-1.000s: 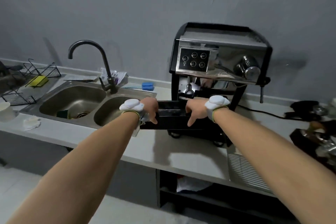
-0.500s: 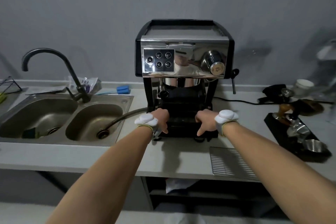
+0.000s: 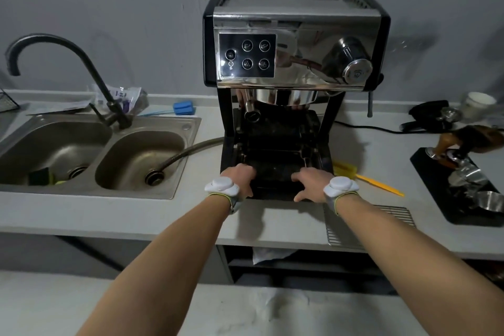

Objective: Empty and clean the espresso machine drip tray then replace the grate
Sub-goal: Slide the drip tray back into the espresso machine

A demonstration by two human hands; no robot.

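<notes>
1. The espresso machine (image 3: 296, 43) stands on the counter (image 3: 152, 215), against the wall.
2. The drip tray (image 3: 275, 169) sits in the machine's base, under the brew head; whether it is pushed fully home cannot be told.
3. The left hand (image 3: 240, 179) is on the tray's front left corner, the right hand (image 3: 309, 181) on its front right corner.
4. The grate (image 3: 368, 226) lies flat on the counter, right of the tray, at the counter's front edge, partly under the right forearm.
5. The double sink (image 3: 188, 128) is set into the counter left of the machine, its faucet (image 3: 90, 73) behind the basins.
6. A hose (image 3: 188, 153) runs from the machine's left side into the nearer basin.
7. A mat (image 3: 433, 180) with tools on it lies at far right.
</notes>
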